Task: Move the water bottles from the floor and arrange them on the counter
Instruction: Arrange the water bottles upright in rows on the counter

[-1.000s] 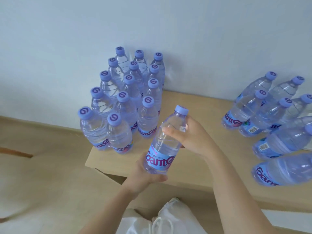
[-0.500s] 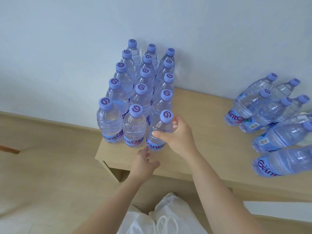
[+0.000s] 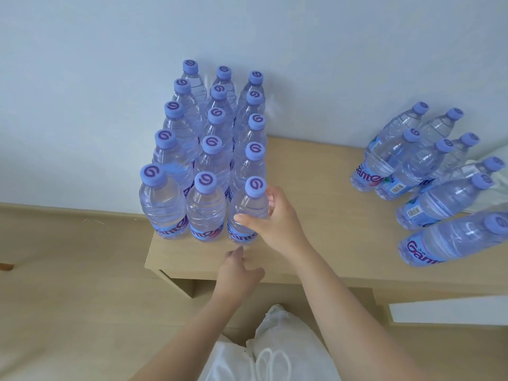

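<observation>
Right hand (image 3: 277,221) has its grip wrapped round the front-right bottle (image 3: 247,213), thumb and fingers curled on its shoulder, probably to square it up with its row. It stands on the table (image 3: 316,188), just beside the next one, finishing a tidy three-wide block (image 3: 209,149) running back to the wall. Left hand (image 3: 236,270) hangs loose at the table's front edge, holding nothing. Off right sits a messier cluster (image 3: 428,171), well apart. All are capped and look full.
</observation>
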### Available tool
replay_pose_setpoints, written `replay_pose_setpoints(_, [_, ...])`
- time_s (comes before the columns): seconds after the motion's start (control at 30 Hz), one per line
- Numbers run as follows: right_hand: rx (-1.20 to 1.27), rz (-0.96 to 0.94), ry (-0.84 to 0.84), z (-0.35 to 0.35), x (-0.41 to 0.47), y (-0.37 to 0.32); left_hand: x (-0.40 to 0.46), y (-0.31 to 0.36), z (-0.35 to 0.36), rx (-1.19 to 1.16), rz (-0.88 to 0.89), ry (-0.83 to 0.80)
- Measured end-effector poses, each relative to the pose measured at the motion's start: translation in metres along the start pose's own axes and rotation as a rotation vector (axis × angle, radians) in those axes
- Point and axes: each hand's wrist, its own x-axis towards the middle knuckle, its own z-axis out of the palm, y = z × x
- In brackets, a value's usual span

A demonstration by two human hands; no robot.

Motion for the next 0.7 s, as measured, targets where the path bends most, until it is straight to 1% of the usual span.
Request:
replay_pose_setpoints(0.1, [-0.012,0.012,-0.050,-0.011,-0.005,0.006,-0.003,0.013,0.017,0.058,0.057,-0.097])
replay_pose_setpoints(0.17, [-0.003,0.013,0.010,-0.029,-0.008,0.012,-0.002,0.028,0.028,0.065,0.108,-0.132])
replay_pose_setpoints(0.2, [0.010,0.022,0.093,-0.042,-0.009,0.016,0.000,0.036,0.033,0.057,0.123,-0.145])
replay_pose_setpoints(0.27, [0.031,0.032,0.312,-0.074,-0.011,0.026,0.005,0.051,0.042,0.044,0.140,-0.173])
replay_pose_setpoints(0.33, [0.028,0.048,0.506,-0.113,-0.009,0.034,0.012,0.067,0.052,0.070,0.158,-0.188])
replay_pose_setpoints(0.4, [0.030,0.074,0.649,-0.152,-0.002,0.042,0.020,0.085,0.064,0.101,0.191,-0.185])
replay_pose_setpoints(0.47, [0.022,0.082,0.742,-0.186,0.012,0.049,0.028,0.103,0.076,0.114,0.225,-0.174])
replay_pose_setpoints(0.57, [-0.019,0.072,0.792,-0.224,0.040,0.054,0.043,0.128,0.094,0.131,0.258,-0.162])
replay_pose_setpoints(0.7, [-0.086,0.025,0.741,-0.250,0.082,0.056,0.064,0.156,0.113,0.103,0.255,-0.120])
